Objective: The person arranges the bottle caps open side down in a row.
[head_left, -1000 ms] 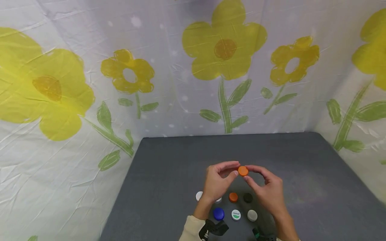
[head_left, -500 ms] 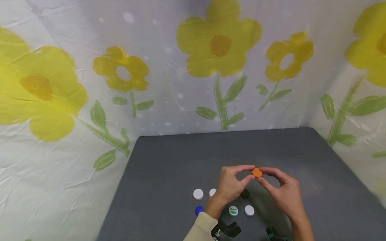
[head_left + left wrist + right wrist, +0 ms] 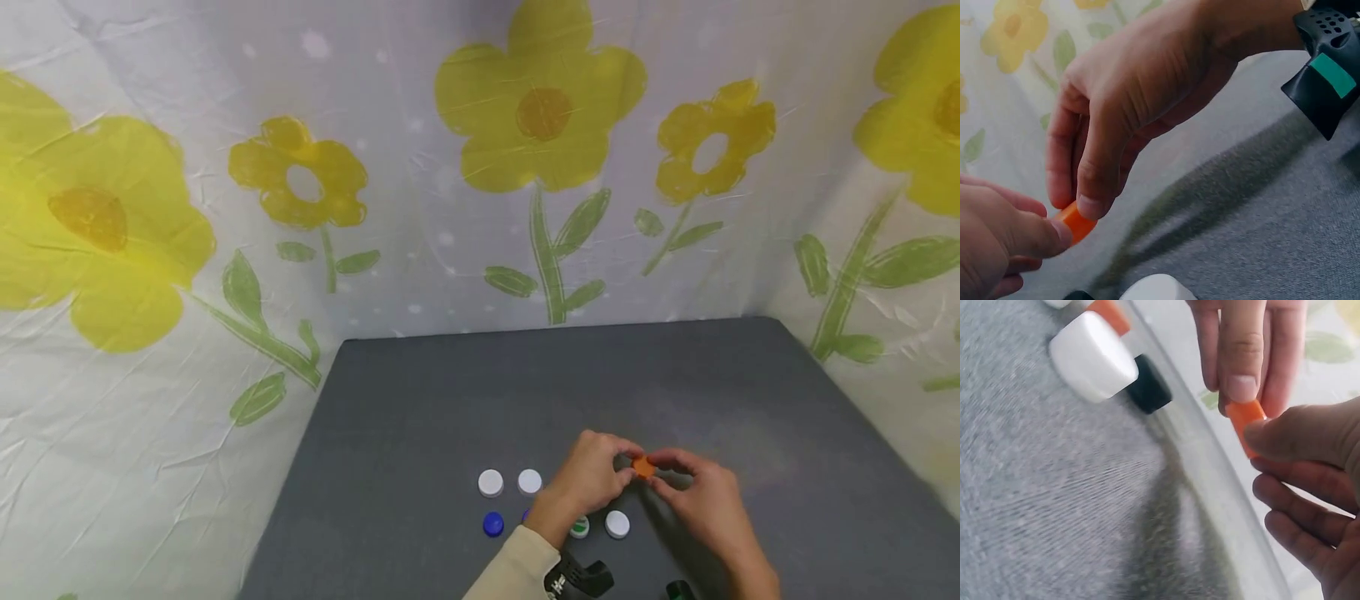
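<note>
Both hands pinch one orange bottle cap (image 3: 643,467) between thumb and fingers, low over the dark grey table. My left hand (image 3: 588,475) grips its left side, and my right hand (image 3: 705,504) its right. Seen from the right wrist, the cap (image 3: 1245,428) is edge-on between the left fingers above and the right thumb. In the left wrist view the right hand (image 3: 1141,87) reaches down to the cap from above. A dark cap (image 3: 1149,386) and another orange cap (image 3: 1109,315) show in the right wrist view; the left hand and forearm hide them from the head view.
Left of the hands lie two white caps, the outer one (image 3: 491,483) beside the other (image 3: 529,482). Nearer are a blue cap (image 3: 493,524), a partly hidden blue one, a white cap with green print (image 3: 580,528) and a plain white cap (image 3: 617,524). A flowered curtain (image 3: 420,250) hangs behind the table.
Both hands have carried the orange cap to the right, then lowered it toward the table. The left forearm now uncovers the white caps at the left.
</note>
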`<control>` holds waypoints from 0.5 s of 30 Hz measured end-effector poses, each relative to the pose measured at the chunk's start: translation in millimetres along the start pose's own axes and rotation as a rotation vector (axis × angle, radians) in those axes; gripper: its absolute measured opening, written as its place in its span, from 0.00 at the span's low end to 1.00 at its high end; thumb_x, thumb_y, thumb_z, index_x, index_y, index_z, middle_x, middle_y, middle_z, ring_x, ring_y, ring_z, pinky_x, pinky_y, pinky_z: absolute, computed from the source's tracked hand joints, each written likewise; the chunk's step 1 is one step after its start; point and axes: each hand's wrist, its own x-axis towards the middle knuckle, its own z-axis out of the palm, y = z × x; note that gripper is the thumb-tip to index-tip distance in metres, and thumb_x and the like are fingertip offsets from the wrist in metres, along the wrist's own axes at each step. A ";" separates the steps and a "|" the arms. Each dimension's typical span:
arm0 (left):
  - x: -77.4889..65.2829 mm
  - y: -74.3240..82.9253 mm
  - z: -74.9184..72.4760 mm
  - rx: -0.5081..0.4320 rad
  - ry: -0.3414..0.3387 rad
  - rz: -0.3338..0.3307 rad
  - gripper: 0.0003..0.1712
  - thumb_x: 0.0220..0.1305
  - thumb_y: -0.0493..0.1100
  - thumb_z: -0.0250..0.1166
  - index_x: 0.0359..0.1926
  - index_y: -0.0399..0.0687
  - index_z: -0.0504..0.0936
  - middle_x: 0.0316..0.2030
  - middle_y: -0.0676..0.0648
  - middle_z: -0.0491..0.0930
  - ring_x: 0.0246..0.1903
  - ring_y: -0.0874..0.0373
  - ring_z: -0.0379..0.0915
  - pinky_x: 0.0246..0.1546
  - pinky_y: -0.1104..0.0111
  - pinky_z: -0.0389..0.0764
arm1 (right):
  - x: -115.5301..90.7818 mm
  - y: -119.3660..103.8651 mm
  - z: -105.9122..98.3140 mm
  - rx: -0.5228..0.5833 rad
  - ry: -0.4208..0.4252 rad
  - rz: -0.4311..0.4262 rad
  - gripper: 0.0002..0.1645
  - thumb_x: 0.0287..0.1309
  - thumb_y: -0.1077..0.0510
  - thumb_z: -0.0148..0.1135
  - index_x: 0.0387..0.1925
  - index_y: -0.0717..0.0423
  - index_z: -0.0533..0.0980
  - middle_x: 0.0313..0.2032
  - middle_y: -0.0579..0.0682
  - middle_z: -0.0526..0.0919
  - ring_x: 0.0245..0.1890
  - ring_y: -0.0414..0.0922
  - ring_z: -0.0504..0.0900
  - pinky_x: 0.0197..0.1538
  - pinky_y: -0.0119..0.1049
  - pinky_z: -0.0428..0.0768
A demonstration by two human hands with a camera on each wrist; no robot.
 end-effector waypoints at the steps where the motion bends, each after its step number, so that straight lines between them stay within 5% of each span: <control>1: 0.0 -0.5 2.3 0.006 -0.005 -0.006 0.14 0.66 0.43 0.80 0.52 0.57 0.95 0.47 0.61 0.94 0.49 0.72 0.87 0.51 0.83 0.81 | 0.1 1.0 1.0 -0.001 -0.009 0.002 0.16 0.58 0.61 0.84 0.48 0.52 0.90 0.45 0.53 0.94 0.48 0.58 0.92 0.52 0.63 0.87; 15: -4.6 0.1 22.7 0.107 -0.018 -0.086 0.12 0.62 0.44 0.82 0.46 0.63 0.96 0.40 0.63 0.91 0.43 0.70 0.84 0.43 0.79 0.81 | 4.4 10.5 12.7 -0.068 -0.121 0.055 0.15 0.56 0.62 0.82 0.46 0.55 0.90 0.45 0.54 0.94 0.50 0.61 0.90 0.53 0.63 0.86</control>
